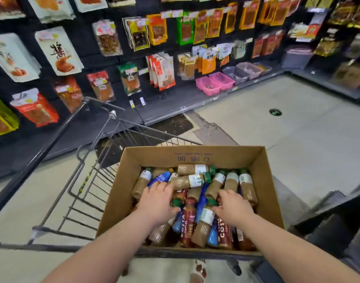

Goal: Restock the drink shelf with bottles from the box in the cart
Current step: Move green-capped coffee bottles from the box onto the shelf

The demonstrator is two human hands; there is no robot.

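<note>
Now reaches both bare forearms down into the open cardboard box (191, 158), seated at the near end of the wire cart (79, 186). Finds the bottles (245, 188) all inside the box, piled loose on their sides and crossing each other: mostly tan ones with white labels and green caps, plus a red Costa bottle (189, 221) near the middle and a blue bottle (159, 178) toward the far left corner. Lays the left hand (156, 203) palm down on the left half of the pile, fingers fairly straight and spread over the crosswise tan bottle (188, 181), thumb stuck out toward a green cap (176, 203); touching only, nothing clasped. Sets the right hand (234, 209) palm down on the right half, thumb beside the white label of the near tan bottle (205, 219), fingertips dipping out of sight between the tan ones beyond; cannot tell whether grasping one or loose. Has the two hands apart, with the red Costa bottle between them. Elsewhere shows snack packets (58, 52) hanging on a dark wall left of the cart, pink baskets (216, 82) on a low ledge farther along, pale floor (297, 129) ahead of the box
</note>
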